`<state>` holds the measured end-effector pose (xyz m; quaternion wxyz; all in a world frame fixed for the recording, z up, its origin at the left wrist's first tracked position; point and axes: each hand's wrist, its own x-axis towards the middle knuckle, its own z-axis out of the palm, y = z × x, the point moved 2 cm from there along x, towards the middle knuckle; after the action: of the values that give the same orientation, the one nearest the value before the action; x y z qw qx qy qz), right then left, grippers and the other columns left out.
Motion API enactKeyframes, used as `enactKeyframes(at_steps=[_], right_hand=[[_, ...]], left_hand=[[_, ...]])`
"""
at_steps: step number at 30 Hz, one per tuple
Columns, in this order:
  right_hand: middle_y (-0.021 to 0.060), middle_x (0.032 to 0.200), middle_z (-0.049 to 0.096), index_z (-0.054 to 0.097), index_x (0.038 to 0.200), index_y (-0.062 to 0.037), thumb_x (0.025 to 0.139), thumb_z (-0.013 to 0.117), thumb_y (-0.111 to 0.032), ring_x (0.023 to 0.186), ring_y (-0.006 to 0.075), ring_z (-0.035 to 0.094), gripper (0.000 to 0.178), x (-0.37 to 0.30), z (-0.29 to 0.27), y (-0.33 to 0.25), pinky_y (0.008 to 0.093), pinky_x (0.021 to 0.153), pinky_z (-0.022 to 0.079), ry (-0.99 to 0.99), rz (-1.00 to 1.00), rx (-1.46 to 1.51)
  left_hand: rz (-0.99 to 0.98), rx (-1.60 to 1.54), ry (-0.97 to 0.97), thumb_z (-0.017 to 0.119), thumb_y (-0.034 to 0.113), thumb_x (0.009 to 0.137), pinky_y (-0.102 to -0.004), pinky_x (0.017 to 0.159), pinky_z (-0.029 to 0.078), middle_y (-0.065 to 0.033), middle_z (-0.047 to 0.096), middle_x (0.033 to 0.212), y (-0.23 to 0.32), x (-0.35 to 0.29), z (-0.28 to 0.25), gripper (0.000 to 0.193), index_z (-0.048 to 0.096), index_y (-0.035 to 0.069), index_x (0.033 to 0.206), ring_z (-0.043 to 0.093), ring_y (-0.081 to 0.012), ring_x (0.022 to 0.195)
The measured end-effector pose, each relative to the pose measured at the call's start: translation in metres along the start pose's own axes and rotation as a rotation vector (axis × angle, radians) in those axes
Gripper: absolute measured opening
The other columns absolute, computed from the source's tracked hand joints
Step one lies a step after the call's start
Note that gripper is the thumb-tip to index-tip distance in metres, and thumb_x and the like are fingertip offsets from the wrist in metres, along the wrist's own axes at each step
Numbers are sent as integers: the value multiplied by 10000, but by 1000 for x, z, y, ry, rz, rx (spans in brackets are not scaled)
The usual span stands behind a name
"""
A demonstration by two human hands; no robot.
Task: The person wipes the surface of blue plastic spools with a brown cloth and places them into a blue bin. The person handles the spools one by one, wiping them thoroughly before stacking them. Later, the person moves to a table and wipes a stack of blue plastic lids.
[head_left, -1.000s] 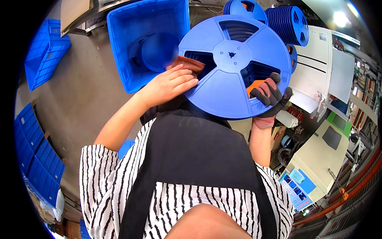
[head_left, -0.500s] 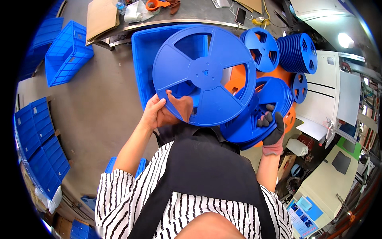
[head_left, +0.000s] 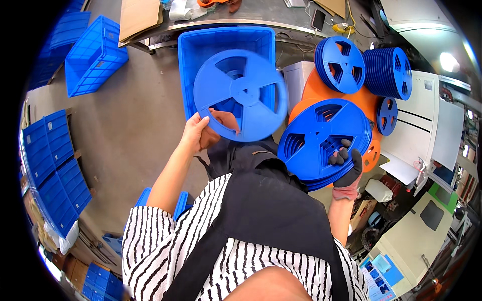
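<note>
Bare, my left hand (head_left: 195,131) is closed on the lower left rim of a blue plastic reel (head_left: 262,113). A brown cloth (head_left: 225,120) is bunched between that hand and the reel. The reel hangs over a blue crate (head_left: 187,55), and more blue reel parts show inside the crate through its windows. At the right, my right hand (head_left: 350,168) wears a dark glove with a pink cuff. Its curled fingers reach through a window at the lower right of a stack of blue reels (head_left: 326,131), gripping the rim.
Orange discs (head_left: 312,90) lie under the stack. Beyond stand two more groups of blue reels (head_left: 343,65) (head_left: 387,74) and a small blue reel (head_left: 386,116). A metal workbench (head_left: 241,14) crosses the far side. Blue crates (head_left: 98,57) stand at the left on the grey floor.
The reel in my left hand has moved down and away from the right-hand stack, over the crate. My right hand stays at the stack, which now lies more fully in sight.
</note>
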<state>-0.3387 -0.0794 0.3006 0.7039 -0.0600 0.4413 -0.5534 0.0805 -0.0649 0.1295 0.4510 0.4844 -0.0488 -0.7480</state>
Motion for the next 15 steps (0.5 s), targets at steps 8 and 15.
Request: enactKeyframes(at_steps=[8, 15], right_hand=[[40, 780, 510, 506, 1199, 43, 940, 516, -237, 689, 158, 479, 382, -3, 1, 2, 334, 683, 416, 29, -34, -95], [-2, 728, 454, 515, 1159, 10, 903, 529, -256, 584, 126, 426, 369, -14, 10, 0, 312, 638, 381, -171, -40, -38]], left_hand=[[156, 665, 94, 491, 51, 948, -340, 809, 517, -112, 611, 1136, -63, 99, -47, 311, 512, 18, 1257, 624, -232, 965], [-140, 337, 198, 476, -26, 885, -381, 731, 572, -199, 573, 1167, -94, 119, -83, 373, 418, -31, 1254, 649, -354, 956]])
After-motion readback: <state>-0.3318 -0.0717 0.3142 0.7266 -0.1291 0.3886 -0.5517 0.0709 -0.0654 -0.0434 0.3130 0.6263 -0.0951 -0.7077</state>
